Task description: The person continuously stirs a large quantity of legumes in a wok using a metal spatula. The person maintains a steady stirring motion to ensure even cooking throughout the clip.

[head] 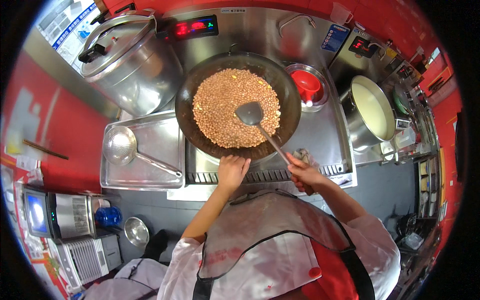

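Note:
A large dark wok (289,101) stands before me with a broad bed of reddish-brown peanuts (225,101) in it; a few yellowish bits lie among them. My right hand (305,174) grips the handle of a wok spatula (250,113). Its metal blade rests on the peanuts, right of their middle. At the wok's near rim is my left hand (233,170), its fingers closed over the edge. A crumpled cloth (305,155) lies just behind my right hand, partly hidden by it.
Left of the wok, a perforated skimmer (120,145) lies in a metal tray (157,176); a big pressure cooker (138,78) stands behind. To the right are a red ladle (305,83) in a metal bowl (318,105) and a tall pot of pale liquid (369,110). A faucet (296,18) projects behind.

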Demonstrator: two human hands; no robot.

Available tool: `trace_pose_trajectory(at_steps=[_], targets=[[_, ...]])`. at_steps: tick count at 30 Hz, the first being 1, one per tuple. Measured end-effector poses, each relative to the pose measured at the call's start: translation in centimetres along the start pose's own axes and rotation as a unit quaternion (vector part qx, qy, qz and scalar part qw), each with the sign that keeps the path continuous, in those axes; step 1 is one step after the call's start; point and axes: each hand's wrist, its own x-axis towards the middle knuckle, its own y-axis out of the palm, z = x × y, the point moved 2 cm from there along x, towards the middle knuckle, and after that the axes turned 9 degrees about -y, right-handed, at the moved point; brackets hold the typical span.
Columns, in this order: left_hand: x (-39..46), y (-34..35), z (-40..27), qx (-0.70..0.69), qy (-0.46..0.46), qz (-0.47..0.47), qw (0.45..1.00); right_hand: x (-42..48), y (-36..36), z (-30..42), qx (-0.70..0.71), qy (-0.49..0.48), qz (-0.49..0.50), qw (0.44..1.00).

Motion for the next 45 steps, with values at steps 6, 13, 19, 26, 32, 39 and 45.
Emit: trace_pose_trajectory(at_steps=[6,13,19,26,32,39,45], targets=[[-1.7,-2.9,0.9,-0.101,0.004,-0.101,0.990,1.6,3.9,0.4,-0.041,-0.021,0.056,0.997],[-5.5,-6.2,5.1,-0.129,-0.084,-0.110,0.982,7.1,8.0,5.4,-0.081,-0.110,0.060,0.989],[-9.1,-7.2,7.9,-0.208,-0.156,-0.090,0.961,12.7,7.4,7.3,0.027,-0.096,-0.035,0.994],[-13.2,-7.4,10.9,-0.199,-0.204,-0.062,0.957,10.2,4.3,5.8,0.087,-0.083,-0.088,0.989],[-14.0,-7.0,11.6,-0.186,-0.221,-0.058,0.956,10.5,6.9,6.7,0.093,-0.064,-0.034,0.993],[-11.7,-7.7,7.2,-0.159,-0.166,-0.089,0.969,12.8,9.9,6.2,0.020,-0.033,0.040,0.998],[-13.7,-5.5,6.7,-0.124,-0.205,-0.088,0.967,6.7,7.9,4.1,-0.058,-0.019,0.113,0.992]])
